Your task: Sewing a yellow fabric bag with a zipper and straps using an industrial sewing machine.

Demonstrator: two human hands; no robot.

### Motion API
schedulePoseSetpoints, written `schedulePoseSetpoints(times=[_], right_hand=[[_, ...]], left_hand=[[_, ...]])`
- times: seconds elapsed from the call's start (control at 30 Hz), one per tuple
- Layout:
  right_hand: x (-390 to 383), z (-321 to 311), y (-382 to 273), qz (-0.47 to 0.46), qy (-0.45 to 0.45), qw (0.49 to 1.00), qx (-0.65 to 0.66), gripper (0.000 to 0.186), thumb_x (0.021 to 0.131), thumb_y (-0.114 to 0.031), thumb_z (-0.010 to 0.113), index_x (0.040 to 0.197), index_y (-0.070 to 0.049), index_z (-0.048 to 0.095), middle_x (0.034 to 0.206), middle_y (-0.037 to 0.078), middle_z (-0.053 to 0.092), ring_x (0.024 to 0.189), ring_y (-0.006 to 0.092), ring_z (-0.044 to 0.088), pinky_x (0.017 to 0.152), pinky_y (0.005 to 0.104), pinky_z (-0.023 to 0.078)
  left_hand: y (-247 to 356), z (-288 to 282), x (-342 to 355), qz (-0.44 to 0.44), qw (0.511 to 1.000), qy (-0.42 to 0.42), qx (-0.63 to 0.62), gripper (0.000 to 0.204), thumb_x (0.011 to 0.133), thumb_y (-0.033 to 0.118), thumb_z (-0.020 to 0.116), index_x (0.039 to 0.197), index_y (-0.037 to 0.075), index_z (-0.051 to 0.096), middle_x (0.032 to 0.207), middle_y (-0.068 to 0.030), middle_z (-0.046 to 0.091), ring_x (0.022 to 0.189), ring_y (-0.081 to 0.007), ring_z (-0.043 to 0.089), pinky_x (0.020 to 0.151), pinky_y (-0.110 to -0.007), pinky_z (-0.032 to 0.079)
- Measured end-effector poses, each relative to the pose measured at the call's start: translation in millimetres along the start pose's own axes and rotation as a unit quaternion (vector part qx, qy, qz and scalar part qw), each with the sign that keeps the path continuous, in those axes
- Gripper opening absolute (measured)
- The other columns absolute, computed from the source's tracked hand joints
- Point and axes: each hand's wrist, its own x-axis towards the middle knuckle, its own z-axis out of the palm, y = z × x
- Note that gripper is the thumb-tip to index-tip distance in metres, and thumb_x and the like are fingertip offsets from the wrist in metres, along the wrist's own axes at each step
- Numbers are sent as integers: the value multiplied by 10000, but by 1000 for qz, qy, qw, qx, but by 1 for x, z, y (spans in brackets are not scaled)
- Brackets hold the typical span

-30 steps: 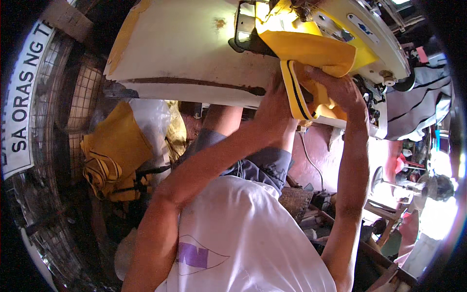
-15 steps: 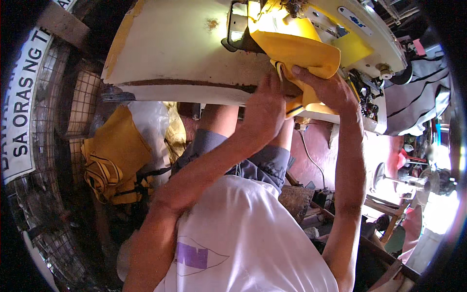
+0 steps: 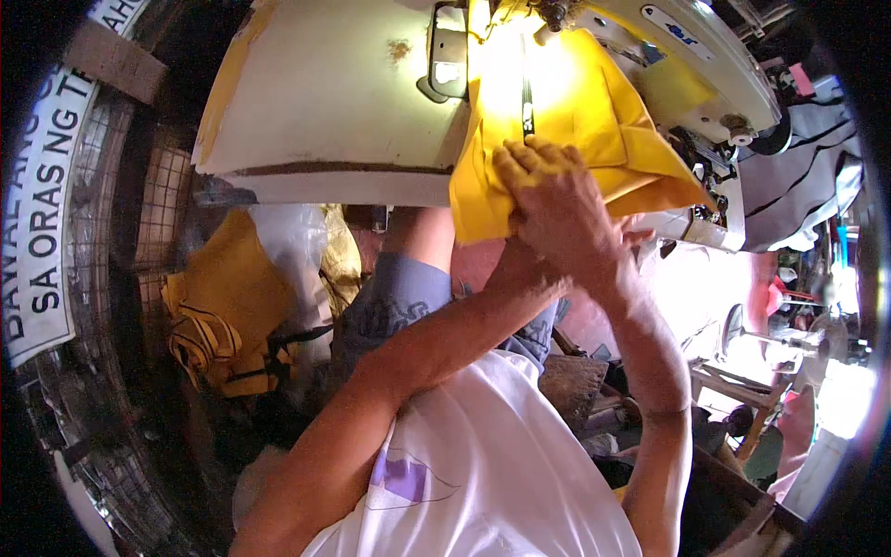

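A yellow fabric piece [image 3: 594, 102] lies spread over the front of the sewing machine bed, lit brightly under the needle area. A black zipper-like strip [image 3: 527, 107] runs down it from the needle area. My right hand [image 3: 561, 200] rests palm down on the cloth just below that strip, its fingers extended and slightly bent. Beneath my right wrist passes my left arm, and a bit of my left hand [image 3: 637, 238] shows beside the cloth's lower edge. Most of the left hand is hidden, so its grip does not show.
The sewing machine [image 3: 687, 56] stands at the upper right, its white table [image 3: 325, 102] reaching left. A rusty strip lines the table's front edge. Yellow bags or cloth [image 3: 232, 297] hang at lower left by a wire mesh. Dark grey cloth [image 3: 798, 176] lies at far right.
The folded yellow fabric has been opened out flat, and the black strip now shows. My right hand has shifted left and down onto it; my left hand has gone under my right wrist.
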Motion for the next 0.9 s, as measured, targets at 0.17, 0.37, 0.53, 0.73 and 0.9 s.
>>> schedulePoseSetpoints(times=[0.17, 0.37, 0.53, 0.73, 0.9], right_hand=[[-13, 26, -9, 15, 115, 993, -3, 552, 799, -172, 629, 1301, 43, 555, 1299, 184, 575, 1254, 346, 520, 1045, 441, 410], [-17, 25, -6, 32, 138, 989, 41, 547, 789, -151, 610, 1294, 51, 549, 1309, 177, 551, 1268, 335, 495, 1053, 424, 403], [-17, 9, 6, -4, 118, 983, 139, 540, 653, -234, 705, 1152, -41, 632, 1130, 131, 544, 1056, 295, 532, 910, 397, 447], [-11, -3, 34, 1, 1, 974, 228, 758, 671, -392, 848, 1309, -72, 594, 1325, 135, 527, 1221, 337, 502, 1050, 430, 419], [-8, 4, 38, -46, 53, 973, 220, 722, 704, -455, 822, 1277, -70, 611, 1273, 134, 568, 1182, 328, 531, 1022, 419, 448]], left_hand=[[-10, -21, -45, 166, 972, -89, -137, 365, 893, 152, 585, 1232, 22, 617, 1177, -248, 626, 1034, -336, 635, 892, -418, 498], [-91, -149, -156, 203, 715, -37, -668, 316, 895, 149, 596, 1193, 55, 643, 1139, -156, 651, 990, -302, 647, 901, -412, 502], [-163, -165, -109, 88, 961, 163, -208, 283, 803, 82, 689, 1080, 29, 667, 1083, -97, 663, 1069, -263, 624, 999, -434, 448], [-173, -132, -118, -2, 970, 159, -187, 164, 848, 96, 682, 965, -19, 680, 1048, -132, 665, 1058, -280, 633, 990, -432, 437], [-170, -118, -128, -13, 964, 188, -186, 172, 827, 96, 703, 966, -4, 686, 1083, -109, 661, 1088, -268, 629, 997, -436, 433]])
